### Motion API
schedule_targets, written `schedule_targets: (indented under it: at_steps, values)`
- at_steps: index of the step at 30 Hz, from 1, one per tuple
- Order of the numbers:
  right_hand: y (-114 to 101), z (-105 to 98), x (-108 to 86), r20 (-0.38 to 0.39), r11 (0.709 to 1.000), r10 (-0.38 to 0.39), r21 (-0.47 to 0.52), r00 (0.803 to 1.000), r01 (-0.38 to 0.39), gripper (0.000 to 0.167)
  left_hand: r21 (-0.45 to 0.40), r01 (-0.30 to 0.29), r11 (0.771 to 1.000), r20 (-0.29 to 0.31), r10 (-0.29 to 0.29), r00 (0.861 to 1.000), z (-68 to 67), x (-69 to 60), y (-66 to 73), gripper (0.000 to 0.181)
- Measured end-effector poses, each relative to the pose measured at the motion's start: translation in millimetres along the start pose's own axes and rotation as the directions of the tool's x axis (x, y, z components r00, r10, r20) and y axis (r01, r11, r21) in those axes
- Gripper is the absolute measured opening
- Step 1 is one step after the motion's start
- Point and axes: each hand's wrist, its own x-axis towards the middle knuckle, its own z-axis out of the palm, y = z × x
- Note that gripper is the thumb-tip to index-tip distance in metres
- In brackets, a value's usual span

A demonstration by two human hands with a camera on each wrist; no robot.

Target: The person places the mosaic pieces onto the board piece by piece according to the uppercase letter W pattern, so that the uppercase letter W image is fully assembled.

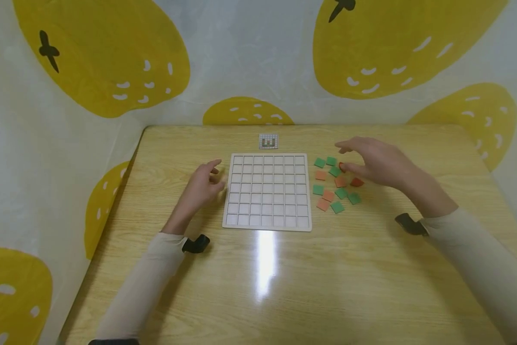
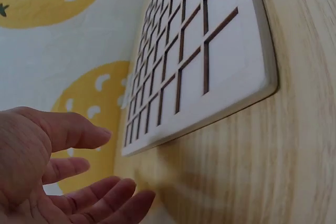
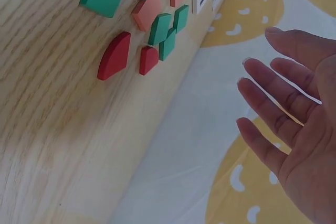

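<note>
A white grid board point(image 1: 267, 191) with square recesses lies flat on the table, its cells bare. Just off its left edge is my left hand point(image 1: 204, 184), fingers loosely bent and holding nothing; the left wrist view shows a gap between those fingers and the board point(image 2: 236, 82). To the board's right lie several green tiles point(image 1: 337, 207), several orange tiles point(image 1: 321, 176) and two red pieces point(image 1: 357, 182) with a curved edge. My right hand point(image 1: 377, 160) hovers over the far right side of these pieces. In the right wrist view its fingers are spread and empty, apart from the red piece point(image 3: 114, 56).
A small printed card point(image 1: 268, 141) with a grid pattern lies behind the board. The wooden table point(image 1: 327, 278) meets a hanging cloth point(image 1: 250, 57) with yellow fruit prints at the back and left. Black wrist cameras point(image 1: 195, 244) sit on both sleeves.
</note>
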Motion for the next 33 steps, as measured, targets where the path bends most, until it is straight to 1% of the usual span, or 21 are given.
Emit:
schedule_targets:
  at_steps: [4, 9, 12, 16, 20, 24, 30, 33]
  values:
    - [1.8, 1.2, 6.9, 0.022, 0.999, 0.006, 0.033, 1.0, -0.007, 0.054, -0.078, 0.047, 0.996, 0.031, -0.044, 0.999, 3.9, 1.9, -4.9, 0.067]
    - [4.7, 3.8, 15.3, 0.034, 0.998, -0.004, 0.06, 0.999, 0.002, 0.052, -0.144, 0.072, 0.987, 0.049, -0.066, 0.997, 8.8, 3.7, -8.6, 0.066]
    - [7.9, 6.2, 19.8, 0.041, 0.997, -0.007, 0.073, 0.999, 0.004, 0.05, -0.158, 0.082, 0.984, 0.055, -0.074, 0.996, 11.0, 4.8, -9.2, 0.065]
    - [13.3, 10.2, 25.3, 0.04, 0.997, -0.014, 0.078, 0.999, 0.011, 0.048, -0.166, 0.082, 0.983, 0.065, -0.072, 0.995, 13.7, 6.6, -9.9, 0.061]
    - [18.2, 14.2, 30.1, 0.035, 0.997, -0.028, 0.08, 0.999, 0.025, 0.045, -0.165, 0.07, 0.984, 0.07, -0.059, 0.996, 15.2, 7.6, -9.8, 0.057]
    - [21.4, 17.5, 33.7, 0.038, 0.997, -0.027, 0.08, 0.999, 0.024, 0.043, -0.147, 0.062, 0.987, 0.072, -0.052, 0.996, 15.8, 7.7, -8.7, 0.053]
    - [25.8, 22.8, 38.7, 0.047, 0.996, -0.016, 0.086, 0.999, 0.012, 0.043, -0.124, 0.075, 0.989, 0.084, -0.065, 0.994, 16.3, 7.2, -7.5, 0.049]
    - [27.6, 25.6, 41.6, 0.058, 0.996, -0.011, 0.09, 0.998, 0.006, 0.043, -0.114, 0.07, 0.991, 0.085, -0.061, 0.995, 16.1, 7.2, -7.6, 0.048]
